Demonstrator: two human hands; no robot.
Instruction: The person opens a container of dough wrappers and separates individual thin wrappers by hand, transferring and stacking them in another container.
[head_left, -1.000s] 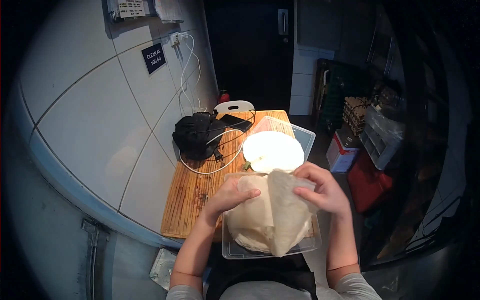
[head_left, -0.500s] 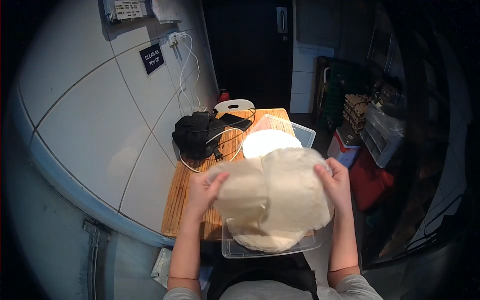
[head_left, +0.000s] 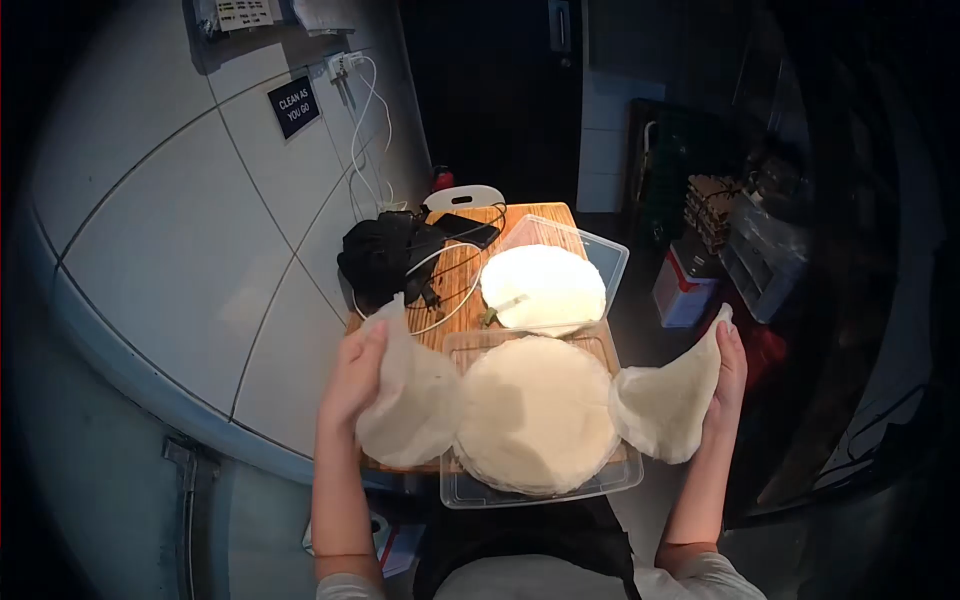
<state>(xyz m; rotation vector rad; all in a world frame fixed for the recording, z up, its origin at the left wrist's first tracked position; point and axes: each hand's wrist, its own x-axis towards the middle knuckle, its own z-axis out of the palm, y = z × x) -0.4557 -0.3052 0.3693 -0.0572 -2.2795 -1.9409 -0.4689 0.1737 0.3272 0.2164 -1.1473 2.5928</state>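
My left hand [head_left: 358, 368] is closed on the edge of a thin, pale dough sheet [head_left: 408, 395], which hangs limp beside a round stack. On the other side my right hand [head_left: 731, 370] grips a second dough sheet [head_left: 672, 402], drooping inward. Between them, the stack of round dough sheets [head_left: 536, 420] lies in a clear plastic container [head_left: 458, 492] at the table's near edge. The lower inner edges of both held sheets reach the sides of the stack; whether they touch it I cannot tell. Farther back, another white stack [head_left: 548, 285] is brightly lit.
A clear tray or lid [head_left: 612, 258] lies under the far stack on the wooden table [head_left: 457, 315]. A black bag [head_left: 385, 255], a phone [head_left: 468, 230] and cables occupy the back left. The tiled wall [head_left: 150, 250] runs along the left; crates and boxes [head_left: 685, 285] stand right.
My hands have moved apart, left and right. The pale dough sheet stretched between them, with a line down its middle, is now two separate pieces, and the round stack beneath is uncovered.
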